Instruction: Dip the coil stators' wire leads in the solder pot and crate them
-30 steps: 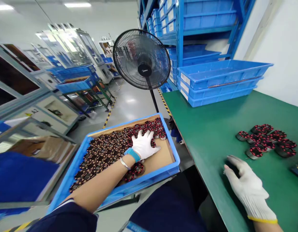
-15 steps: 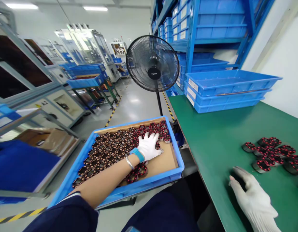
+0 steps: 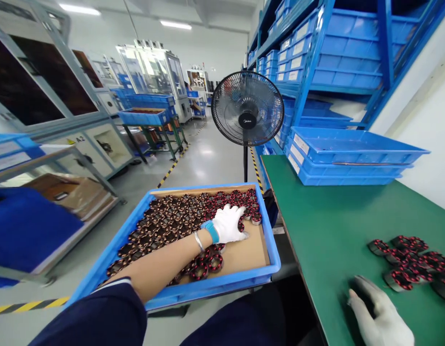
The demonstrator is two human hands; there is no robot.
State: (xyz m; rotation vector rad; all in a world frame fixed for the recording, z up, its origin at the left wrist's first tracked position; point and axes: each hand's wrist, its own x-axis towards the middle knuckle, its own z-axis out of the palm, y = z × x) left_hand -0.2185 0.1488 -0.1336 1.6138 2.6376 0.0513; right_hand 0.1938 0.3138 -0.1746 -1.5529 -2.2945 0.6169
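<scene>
My left hand [image 3: 228,224], in a white glove, reaches into a blue tray [image 3: 273,250] of motor stators. Its thumb and fingers are curved around one red-and-black stator [image 3: 241,226], which sits among the others at the edge of the packed rows. Stators with copper-coloured windings [image 3: 168,216] fill the tray's left part, red ones its right. My right hand [image 3: 381,312], also gloved, is low over the green tabletop with thumb and fingers apart and nothing visible between them. Just beyond it stands a group of red-wound stators [image 3: 406,264].
A black floor fan [image 3: 247,108] stands behind the tray. Stacked blue bins [image 3: 352,158] sit at the far end of the green table [image 3: 326,226], beside a blue shelf rack [image 3: 309,62]. A cart with a cardboard box [image 3: 78,192] is at left.
The camera view has shifted, so the scene sits lower and slightly to the right. My left hand stays at the same stator, its fingers a little more curved. My right hand remains near the group.
</scene>
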